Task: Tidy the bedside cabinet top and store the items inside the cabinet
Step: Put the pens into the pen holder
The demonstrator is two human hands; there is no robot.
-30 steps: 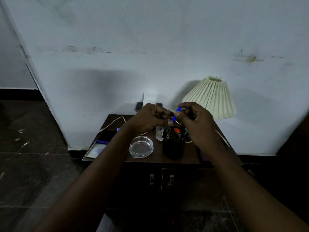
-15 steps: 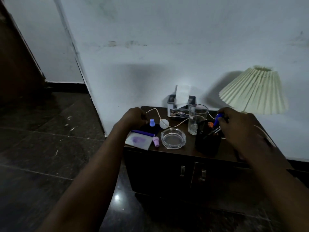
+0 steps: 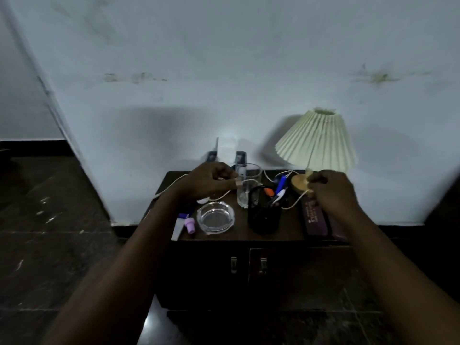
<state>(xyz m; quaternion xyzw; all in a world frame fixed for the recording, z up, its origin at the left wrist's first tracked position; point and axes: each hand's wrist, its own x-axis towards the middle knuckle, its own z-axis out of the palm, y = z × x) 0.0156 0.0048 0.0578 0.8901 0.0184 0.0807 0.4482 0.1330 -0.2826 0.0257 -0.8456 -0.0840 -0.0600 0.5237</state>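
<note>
The dark wooden bedside cabinet (image 3: pixel 242 234) has both doors shut. A thin white cable (image 3: pixel 295 201) winds across its top between the items. My left hand (image 3: pixel 207 181) hovers over the back left of the top beside a drinking glass (image 3: pixel 247 188); its fingertips pinch together where the cable passes. My right hand (image 3: pixel 332 192) is curled by the lamp's wooden base (image 3: pixel 298 184), and the cable runs up into its fingers. A glass ashtray (image 3: pixel 215 217) and a black pen holder (image 3: pixel 265 217) with pens stand at the front.
A pleated cream lamp shade (image 3: pixel 317 143) stands at the back right, and a tissue box (image 3: pixel 226 151) sits against the wall. A dark purple case (image 3: pixel 313 217) lies under my right wrist. A pink cap (image 3: pixel 190 224) and a pale card (image 3: pixel 178 229) lie at the front left corner. Two door handles (image 3: pixel 234 265) face me.
My left hand moved from the left corner to beside the glass. My right hand left the pens in the holder and went right to the lamp base. The view swung back right.
</note>
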